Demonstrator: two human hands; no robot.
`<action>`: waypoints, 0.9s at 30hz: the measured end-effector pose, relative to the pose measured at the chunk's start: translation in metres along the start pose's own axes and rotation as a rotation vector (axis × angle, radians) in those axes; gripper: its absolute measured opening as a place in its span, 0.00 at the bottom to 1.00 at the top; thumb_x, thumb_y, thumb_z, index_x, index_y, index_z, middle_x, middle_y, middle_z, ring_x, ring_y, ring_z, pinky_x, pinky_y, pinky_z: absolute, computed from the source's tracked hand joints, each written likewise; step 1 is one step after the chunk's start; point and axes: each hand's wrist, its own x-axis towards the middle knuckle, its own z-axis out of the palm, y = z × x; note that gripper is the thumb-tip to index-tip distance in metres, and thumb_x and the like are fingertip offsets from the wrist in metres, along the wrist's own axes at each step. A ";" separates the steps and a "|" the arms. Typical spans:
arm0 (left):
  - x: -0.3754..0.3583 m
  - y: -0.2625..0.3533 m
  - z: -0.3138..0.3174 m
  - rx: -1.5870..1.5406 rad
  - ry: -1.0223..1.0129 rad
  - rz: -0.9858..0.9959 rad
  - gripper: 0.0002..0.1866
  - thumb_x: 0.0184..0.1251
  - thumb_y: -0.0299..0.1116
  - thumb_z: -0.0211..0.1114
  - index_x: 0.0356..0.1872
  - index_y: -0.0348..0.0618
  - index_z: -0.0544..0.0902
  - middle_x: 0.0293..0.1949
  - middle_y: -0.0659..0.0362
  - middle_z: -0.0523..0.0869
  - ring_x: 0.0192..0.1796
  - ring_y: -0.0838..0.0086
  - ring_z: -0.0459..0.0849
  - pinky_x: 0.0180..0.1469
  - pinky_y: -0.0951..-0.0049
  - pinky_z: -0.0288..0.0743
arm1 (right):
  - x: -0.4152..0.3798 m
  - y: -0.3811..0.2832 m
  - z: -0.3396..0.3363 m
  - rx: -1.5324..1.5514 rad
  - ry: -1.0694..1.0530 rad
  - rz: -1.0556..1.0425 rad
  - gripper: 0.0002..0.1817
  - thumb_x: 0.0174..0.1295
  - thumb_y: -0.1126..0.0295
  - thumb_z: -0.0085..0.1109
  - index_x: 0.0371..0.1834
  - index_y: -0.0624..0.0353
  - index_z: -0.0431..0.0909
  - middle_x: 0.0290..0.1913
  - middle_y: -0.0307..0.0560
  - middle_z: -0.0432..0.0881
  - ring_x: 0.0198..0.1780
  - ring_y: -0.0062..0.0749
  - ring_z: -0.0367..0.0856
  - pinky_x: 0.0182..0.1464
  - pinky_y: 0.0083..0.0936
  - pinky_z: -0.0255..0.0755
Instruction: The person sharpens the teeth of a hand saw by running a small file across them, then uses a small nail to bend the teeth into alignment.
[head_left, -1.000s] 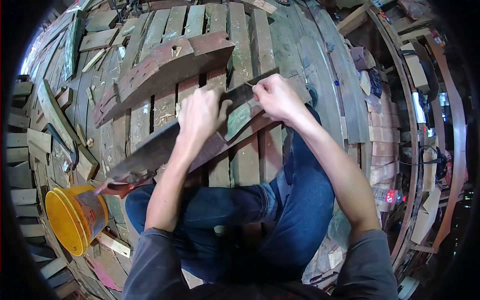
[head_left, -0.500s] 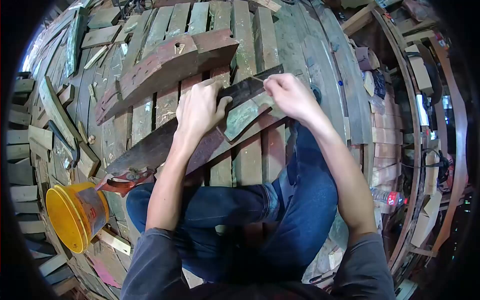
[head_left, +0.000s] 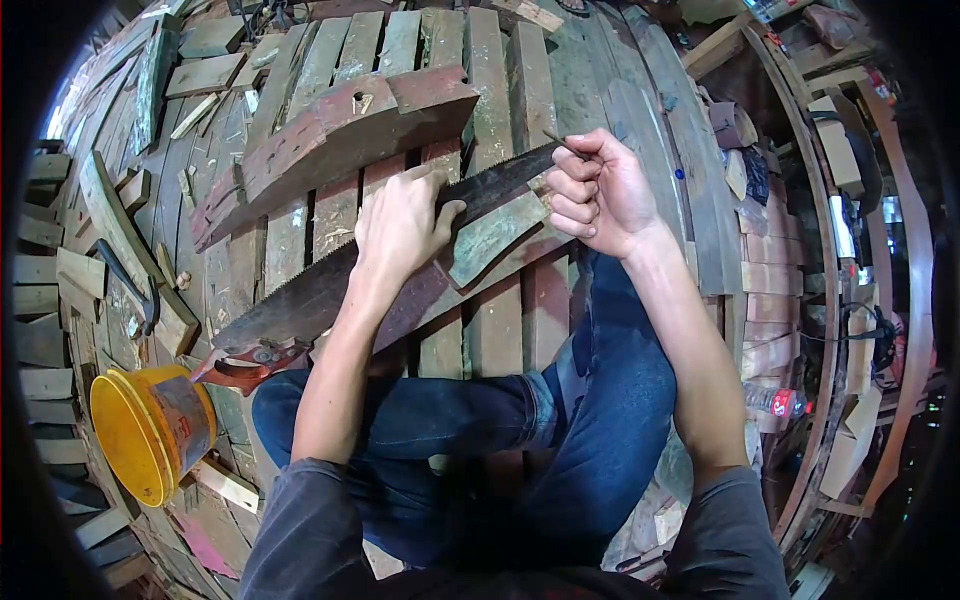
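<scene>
A handsaw lies slantwise across a reddish wooden piece, teeth facing away from me, its brown handle at the lower left. My left hand grips the blade near its middle, fingers over the toothed edge. Close to the saw's narrow end is my right hand, curled shut with a thin file pinched between thumb and forefinger. Only the file's dark tip sticks out, just above the blade. A greenish flat block rests against the blade between my hands.
A large angled timber lies beyond the saw on the slatted wooden floor. A yellow bucket is tipped at the left, near a black-handled tool. Wood offcuts are strewn along the left; a plastic bottle lies at right.
My right hand has turned palm-up and shifted slightly right, curling its fingers and tilting the file upward. My left hand stays on the blade, and the saw has not visibly moved.
</scene>
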 end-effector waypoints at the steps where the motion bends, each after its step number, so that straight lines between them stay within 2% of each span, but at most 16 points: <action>1: 0.000 0.000 0.000 -0.001 -0.002 -0.001 0.18 0.62 0.41 0.75 0.44 0.35 0.87 0.40 0.48 0.88 0.44 0.48 0.88 0.45 0.53 0.81 | 0.000 0.001 0.000 0.004 0.002 0.004 0.25 0.76 0.55 0.43 0.17 0.42 0.51 0.16 0.27 0.47 0.14 0.18 0.42 0.15 0.21 0.42; 8: -0.001 0.001 -0.002 -0.001 -0.005 -0.001 0.19 0.62 0.41 0.75 0.44 0.35 0.87 0.40 0.47 0.88 0.44 0.48 0.88 0.45 0.53 0.81 | -0.001 0.000 0.002 0.063 -0.087 0.038 0.25 0.76 0.54 0.40 0.17 0.43 0.50 0.16 0.30 0.47 0.14 0.21 0.43 0.16 0.23 0.44; 18: 0.000 0.001 -0.002 -0.004 -0.001 0.004 0.19 0.62 0.41 0.75 0.45 0.35 0.87 0.41 0.47 0.88 0.45 0.48 0.88 0.46 0.53 0.81 | -0.001 0.001 -0.002 0.163 -0.401 -0.005 0.26 0.74 0.52 0.40 0.17 0.45 0.49 0.15 0.33 0.47 0.14 0.25 0.44 0.18 0.29 0.44; 21: -0.001 0.001 -0.002 -0.005 0.001 0.004 0.19 0.61 0.41 0.76 0.44 0.35 0.87 0.41 0.47 0.88 0.45 0.48 0.87 0.46 0.53 0.81 | -0.001 0.002 -0.002 0.180 -0.447 -0.024 0.25 0.74 0.52 0.39 0.17 0.45 0.49 0.16 0.34 0.48 0.14 0.25 0.45 0.19 0.29 0.44; 27: 0.000 -0.001 0.000 0.003 -0.002 0.008 0.19 0.61 0.42 0.76 0.44 0.35 0.87 0.40 0.47 0.88 0.44 0.47 0.87 0.45 0.53 0.80 | -0.002 0.001 -0.002 0.149 -0.406 -0.085 0.22 0.74 0.53 0.38 0.20 0.45 0.51 0.18 0.32 0.50 0.16 0.23 0.46 0.18 0.27 0.45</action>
